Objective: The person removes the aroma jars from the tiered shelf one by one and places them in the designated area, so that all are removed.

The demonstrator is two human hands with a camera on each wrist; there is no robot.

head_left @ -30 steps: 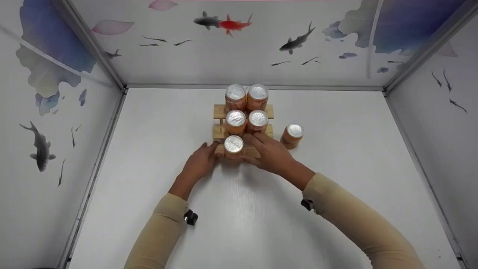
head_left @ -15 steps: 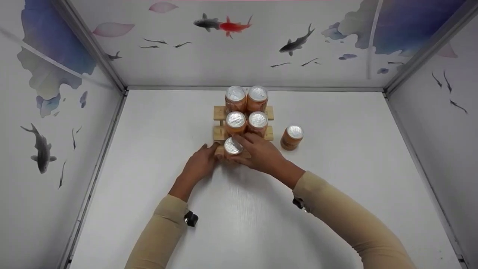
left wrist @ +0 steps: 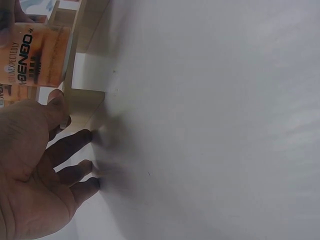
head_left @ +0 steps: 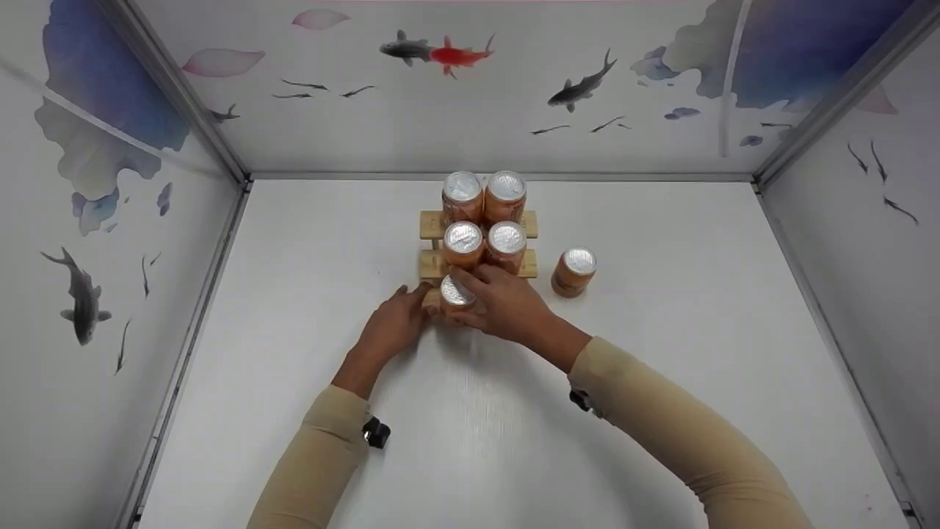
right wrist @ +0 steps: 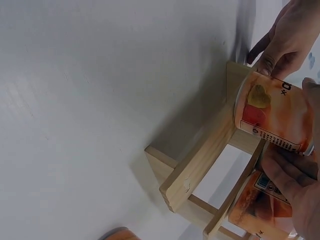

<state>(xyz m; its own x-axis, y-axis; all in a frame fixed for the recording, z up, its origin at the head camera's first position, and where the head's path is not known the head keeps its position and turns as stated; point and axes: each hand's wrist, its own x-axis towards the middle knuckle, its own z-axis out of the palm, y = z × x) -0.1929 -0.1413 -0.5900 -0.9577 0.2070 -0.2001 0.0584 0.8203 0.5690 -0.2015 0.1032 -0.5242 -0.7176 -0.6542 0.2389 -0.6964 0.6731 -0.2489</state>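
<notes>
A three-step wooden rack [head_left: 529, 224] stands mid-table and carries orange cans with silver lids. Two cans [head_left: 463, 197] stand on the top step and two more [head_left: 464, 242] on the middle step. On the lowest step stands a single front can [head_left: 452, 292]; my right hand [head_left: 470, 297] wraps thumb and fingers around it. The right wrist view shows this can [right wrist: 275, 112] over the wooden step [right wrist: 200, 165], with my fingers [right wrist: 292, 175] on it. My left hand [head_left: 396, 319] rests with straight fingers [left wrist: 75, 140] against the rack's left end [left wrist: 85, 97].
One more orange can [head_left: 573, 270] stands alone on the white table [head_left: 661, 330], right of the rack. Walls painted with fish close in the table at the back and on both sides. Bare tabletop lies in front of the rack.
My right hand has slid left from beside the front can and closed around it, its fingers now covering part of the lid. The left hand has stayed at the rack's end.
</notes>
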